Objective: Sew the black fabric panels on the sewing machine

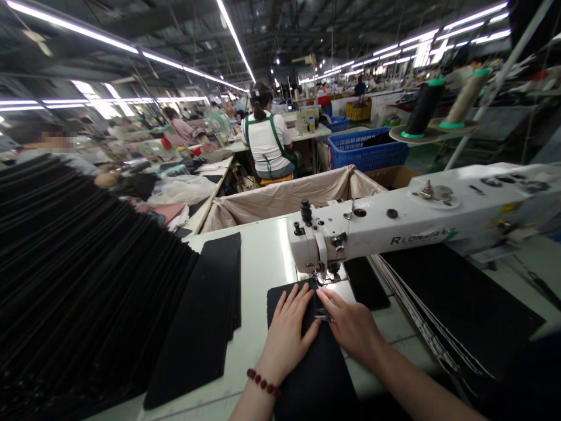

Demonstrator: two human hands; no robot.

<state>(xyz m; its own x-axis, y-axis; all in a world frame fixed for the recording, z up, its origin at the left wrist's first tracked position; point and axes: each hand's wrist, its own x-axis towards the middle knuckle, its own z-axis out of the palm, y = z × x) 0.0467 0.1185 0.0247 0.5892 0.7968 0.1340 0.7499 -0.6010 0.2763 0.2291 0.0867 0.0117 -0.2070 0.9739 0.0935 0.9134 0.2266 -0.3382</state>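
My left hand [289, 327] lies flat with fingers spread on a black fabric panel [319, 374], just in front of the sewing machine's needle area. A beaded bracelet [263, 381] circles that wrist. On the panel's right side, my right hand [350, 324] is closed around what look like thread snips [323, 316]; their metal blades point left and the handles are hidden. Its index finger reaches to the presser foot [326, 277]. The panel's far edge sits at the foot of the white sewing machine [377, 225].
A tall stack of black panels [87, 280] rises at left, with several more panels [205, 310] beside it. At right lie black pieces with pale edges [451, 298]. Behind are a cloth-lined bin [280, 196], a blue crate [368, 153], thread cones [423, 108] and a seated co-worker [267, 137].
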